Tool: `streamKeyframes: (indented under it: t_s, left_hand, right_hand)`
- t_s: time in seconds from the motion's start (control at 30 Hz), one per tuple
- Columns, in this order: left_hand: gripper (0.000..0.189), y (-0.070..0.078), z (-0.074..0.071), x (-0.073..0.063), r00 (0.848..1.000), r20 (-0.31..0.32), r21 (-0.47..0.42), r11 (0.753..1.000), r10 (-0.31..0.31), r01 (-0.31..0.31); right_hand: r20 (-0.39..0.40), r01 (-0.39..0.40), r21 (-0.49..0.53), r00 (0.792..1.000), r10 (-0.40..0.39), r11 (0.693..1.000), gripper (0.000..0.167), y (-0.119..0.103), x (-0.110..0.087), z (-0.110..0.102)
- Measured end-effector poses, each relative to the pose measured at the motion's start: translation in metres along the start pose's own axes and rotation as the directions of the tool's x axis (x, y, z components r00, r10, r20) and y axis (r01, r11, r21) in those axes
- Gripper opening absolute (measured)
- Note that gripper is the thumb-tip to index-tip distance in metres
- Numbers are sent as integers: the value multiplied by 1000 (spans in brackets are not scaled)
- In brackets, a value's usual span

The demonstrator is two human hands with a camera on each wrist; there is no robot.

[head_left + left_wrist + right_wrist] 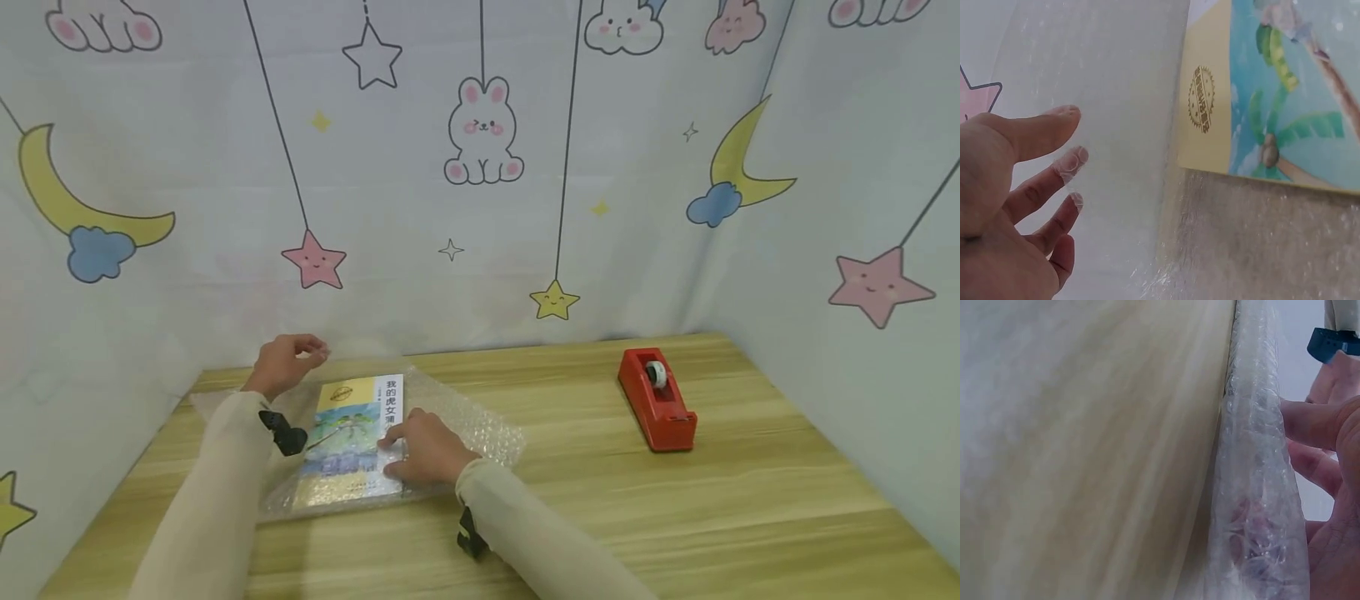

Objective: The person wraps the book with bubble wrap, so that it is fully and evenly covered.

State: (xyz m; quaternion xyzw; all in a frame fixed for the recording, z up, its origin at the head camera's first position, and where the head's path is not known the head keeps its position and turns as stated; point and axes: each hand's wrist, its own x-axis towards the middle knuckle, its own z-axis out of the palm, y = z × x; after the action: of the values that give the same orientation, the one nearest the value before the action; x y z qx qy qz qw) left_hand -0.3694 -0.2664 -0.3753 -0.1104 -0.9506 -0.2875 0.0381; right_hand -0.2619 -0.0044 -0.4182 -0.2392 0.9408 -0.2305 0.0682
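Observation:
A book [351, 437] with a yellow, blue and green cover lies under clear bubble wrap [480, 421] on the table. At the far left of the book, my left hand [288, 364] holds the raised edge of the wrap. In the left wrist view, film [1116, 137] covers the fingertips of the left hand [1019, 200], near the thumb. My right hand [427, 450] rests on the wrapped book's right side with its fingers spread. The right wrist view shows the right hand [1335, 487] against the wrap's thick edge [1257, 475].
A red tape dispenser [658, 400] with a roll of tape stands at the right on the wood-grain table [570, 500]. A white cloth backdrop [420, 167] printed with stars, moons and rabbits hangs behind and at both sides.

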Motion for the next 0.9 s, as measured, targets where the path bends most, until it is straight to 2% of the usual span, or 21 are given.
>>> streamKeyframes:
  t_s: [0.27, 0.57, 0.9]
  left_hand:
    - [29, 8, -6, -16, 998, 24, 43, 997, 62, -63]
    - [16, 4, -3, -31, 993, 58, 103, 989, 102, -108]
    - [8, 0, 7, -40, 974, 76, 140, 965, 213, -222]
  right_hand:
    - [-9, -8, 13, 1000, 8, 1000, 35, 0, -1, 0]
    - [-16, -28, 43, 999, 29, 999, 35, -1, -1, 2]
    - [-23, -25, 58, 999, 27, 998, 35, -1, -1, 2]
